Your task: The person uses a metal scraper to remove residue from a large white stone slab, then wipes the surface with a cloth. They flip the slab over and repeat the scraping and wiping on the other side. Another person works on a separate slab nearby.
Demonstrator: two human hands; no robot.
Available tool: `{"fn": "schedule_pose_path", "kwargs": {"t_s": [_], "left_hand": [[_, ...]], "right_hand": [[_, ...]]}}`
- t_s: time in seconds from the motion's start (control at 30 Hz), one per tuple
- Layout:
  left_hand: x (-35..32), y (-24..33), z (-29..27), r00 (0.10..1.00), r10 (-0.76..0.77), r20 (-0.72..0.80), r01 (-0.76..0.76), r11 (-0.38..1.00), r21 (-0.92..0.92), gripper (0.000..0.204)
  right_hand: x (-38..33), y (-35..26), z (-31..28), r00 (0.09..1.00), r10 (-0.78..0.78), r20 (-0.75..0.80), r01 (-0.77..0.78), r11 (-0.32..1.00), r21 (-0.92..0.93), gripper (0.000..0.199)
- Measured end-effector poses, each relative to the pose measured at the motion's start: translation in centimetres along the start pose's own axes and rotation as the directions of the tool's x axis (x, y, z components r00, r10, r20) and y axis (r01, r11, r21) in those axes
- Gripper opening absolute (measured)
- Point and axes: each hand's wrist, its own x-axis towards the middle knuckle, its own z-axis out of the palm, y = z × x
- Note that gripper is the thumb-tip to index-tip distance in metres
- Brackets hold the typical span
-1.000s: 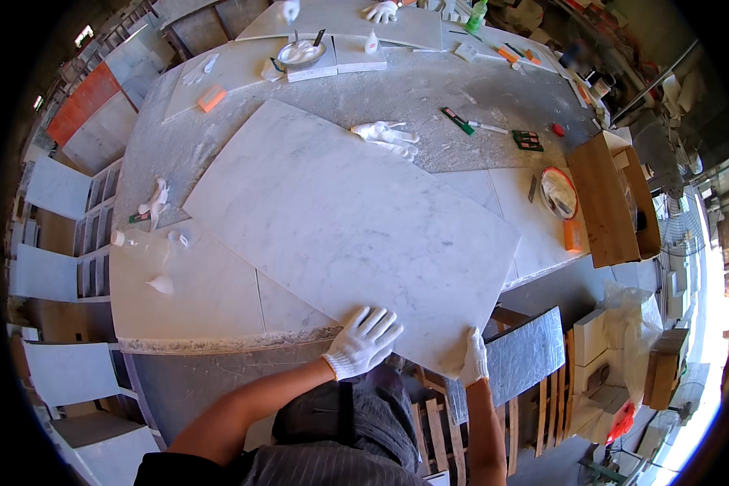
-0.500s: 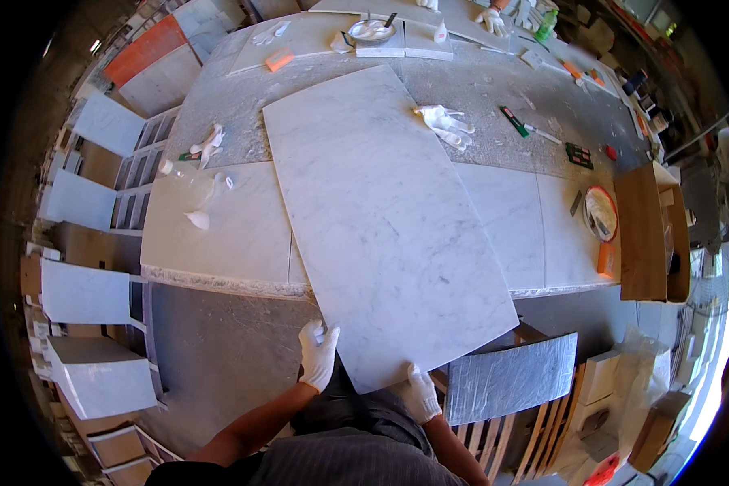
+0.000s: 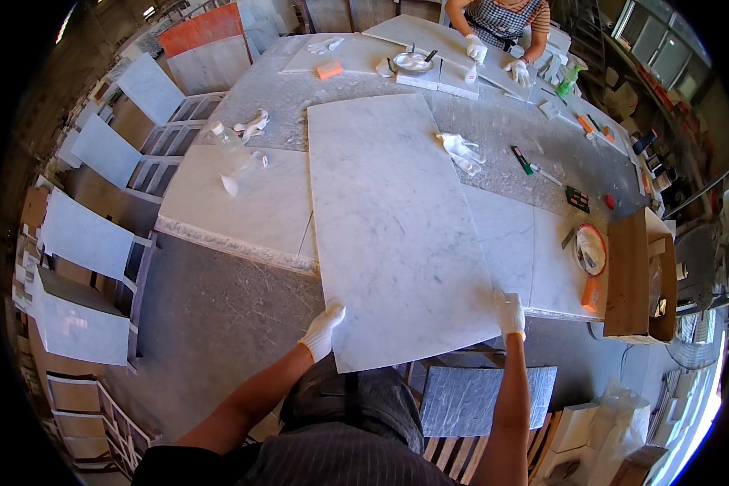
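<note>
A large rectangular slab of white marble with grey veins [image 3: 389,219] lies across the worktable, its near end jutting past the front edge toward my body. My left hand [image 3: 322,330], in a white knit glove, is closed on the slab's left edge near its front corner. Gloved in the same way, my right hand [image 3: 509,314] grips the right edge near the other front corner. Fingers under the slab are hidden on both sides. A loose white glove [image 3: 462,152] lies beside the slab's right edge.
White slabs [image 3: 235,198] line the table's front. A cardboard box [image 3: 626,275], orange block [image 3: 591,294] and round dish [image 3: 591,249] stand right. A plastic bottle [image 3: 231,144] stands left. Another person's gloved hands [image 3: 476,50] rest on a far slab. A grey slab [image 3: 474,397] lies below.
My right hand has gone from the slab's near edge to its right edge. The slab has turned and sits straighter before me. More of the person across the table shows.
</note>
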Motion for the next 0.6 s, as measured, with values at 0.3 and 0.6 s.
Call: {"fn": "schedule_pose_path", "kwargs": {"t_s": [0.3, 0.6], "left_hand": [[-0.1, 1.1, -2.8, 0.999, 0.018, -0.047, -0.013, 0.996, 0.089, 0.045], [-4.9, 5.1, -8.4, 0.983, -0.036, -0.183, 0.081, 0.966, 0.246, 0.051]], "right_hand": [[-3.7, 0.9, 2.8, 0.972, -0.229, -0.054, 0.212, 0.952, -0.221, 0.045], [-14.6, 1.9, 6.6, 0.992, -0.111, 0.053, 0.105, 0.989, 0.101, 0.045]]}}
